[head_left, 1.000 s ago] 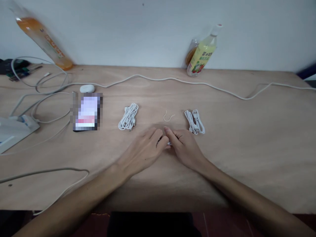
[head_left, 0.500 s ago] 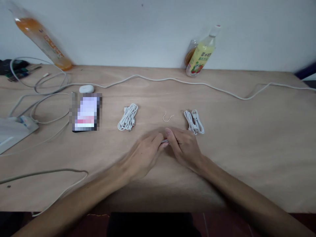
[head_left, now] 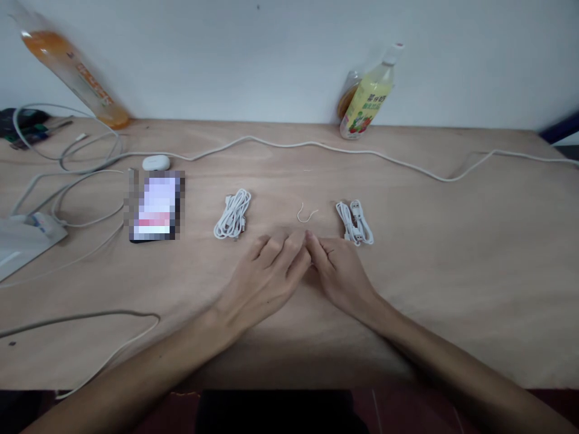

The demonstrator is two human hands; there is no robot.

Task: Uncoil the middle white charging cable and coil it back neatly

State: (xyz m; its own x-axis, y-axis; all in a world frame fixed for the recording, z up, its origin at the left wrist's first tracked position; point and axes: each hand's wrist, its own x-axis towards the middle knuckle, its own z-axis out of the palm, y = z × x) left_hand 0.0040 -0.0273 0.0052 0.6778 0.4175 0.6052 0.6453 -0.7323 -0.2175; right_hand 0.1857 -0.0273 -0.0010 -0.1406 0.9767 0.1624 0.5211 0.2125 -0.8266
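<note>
My left hand (head_left: 275, 265) and my right hand (head_left: 337, 262) meet in front of me, low over the table. Both have curled fingers, and the fingertips press together near the middle. Whatever they hold is hidden behind the fingers. A thin white twist of wire or string (head_left: 307, 219) lies just beyond the fingertips. Left of it rests a coiled white cable bundle (head_left: 232, 214). Close to my right knuckles sits a second bundle of white cable (head_left: 355, 223), with a USB plug showing.
A phone (head_left: 156, 208), blurred out, and a white earbud case (head_left: 156, 163) lie left. A long white cord (head_left: 312, 144) crosses the wooden table (head_left: 452, 259). At the wall stand an orange drink bottle (head_left: 75, 75) and a yellow-labelled bottle (head_left: 368, 99). Loose cables (head_left: 90, 223) spread left.
My left hand has rolled over, its fingers now drawn up against my right thumb. The bit of white that showed between the hands is now covered. The things on the table have stayed put.
</note>
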